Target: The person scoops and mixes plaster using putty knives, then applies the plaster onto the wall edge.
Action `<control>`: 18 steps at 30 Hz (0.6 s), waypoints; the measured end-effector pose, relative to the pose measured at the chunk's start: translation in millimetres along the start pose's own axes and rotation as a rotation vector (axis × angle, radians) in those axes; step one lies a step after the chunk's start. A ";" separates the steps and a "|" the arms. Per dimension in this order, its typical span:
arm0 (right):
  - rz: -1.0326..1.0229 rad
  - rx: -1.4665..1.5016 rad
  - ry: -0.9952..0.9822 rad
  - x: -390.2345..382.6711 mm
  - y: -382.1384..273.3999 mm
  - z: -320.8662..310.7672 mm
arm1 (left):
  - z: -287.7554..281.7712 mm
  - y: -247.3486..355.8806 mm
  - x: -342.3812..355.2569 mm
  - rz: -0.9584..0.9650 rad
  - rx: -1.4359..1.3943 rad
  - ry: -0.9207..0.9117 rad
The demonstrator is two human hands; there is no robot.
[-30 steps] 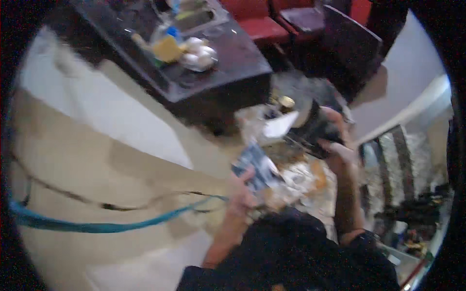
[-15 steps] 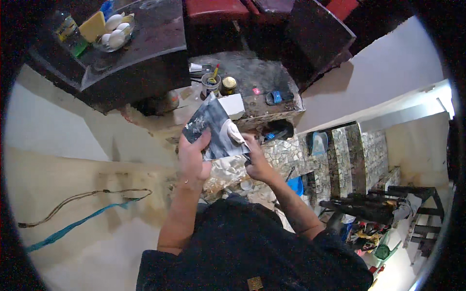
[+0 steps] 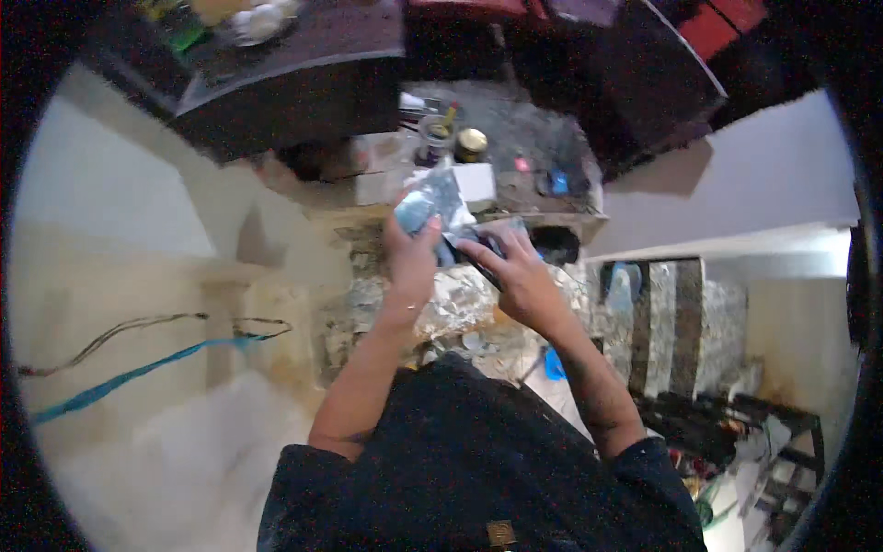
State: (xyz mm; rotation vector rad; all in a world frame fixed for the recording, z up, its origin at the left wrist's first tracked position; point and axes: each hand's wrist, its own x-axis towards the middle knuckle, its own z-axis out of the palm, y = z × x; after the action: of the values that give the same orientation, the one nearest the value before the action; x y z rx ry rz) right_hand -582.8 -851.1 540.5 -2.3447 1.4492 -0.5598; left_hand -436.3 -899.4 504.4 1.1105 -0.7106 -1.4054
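My left hand [image 3: 410,262] is closed on a flat, shiny metal plate [image 3: 444,198], its thumb lying across the face. The plate is tilted in front of me and catches the light. My right hand [image 3: 526,287] is closed on a flat scraper with a dark edge [image 3: 485,272], held close against the plate's lower right corner. Motion blur hides most of the scraper's shape and any paste on either piece.
Ahead on a stone ledge stand a tub with tools [image 3: 435,138], a lidded can [image 3: 472,143] and a white block [image 3: 475,182]. A dark cabinet [image 3: 294,97] carries a bowl of eggs [image 3: 261,22]. Stone steps [image 3: 682,317] lie right; a blue rope [image 3: 138,373] hangs left.
The plate has turned from a dark face with white paste to a bright, reflective one. My right hand has moved from the plate's edge to a raised grip. The whole view has shifted.
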 end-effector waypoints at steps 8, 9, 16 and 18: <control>-0.046 0.641 -0.457 37.1 -14.6 -13.0 | -68.6 -4.1 22.6 0.042 -0.172 0.315; -0.024 0.876 -0.416 46.6 -23.0 -21.6 | -82.6 -4.3 22.2 0.062 -0.160 0.314; -0.039 1.318 0.155 180.5 -116.7 -4.1 | -167.3 -37.5 -16.2 -0.188 -0.012 0.149; -0.179 1.235 0.249 219.6 -137.0 14.3 | -180.8 -32.0 -24.2 -0.246 0.044 0.194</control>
State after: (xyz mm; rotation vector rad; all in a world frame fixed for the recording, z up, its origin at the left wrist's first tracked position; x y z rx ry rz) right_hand -380.8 -988.9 626.7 -1.4009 0.5868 -1.3370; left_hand -286.4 -838.6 414.2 1.3847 -0.4797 -1.4666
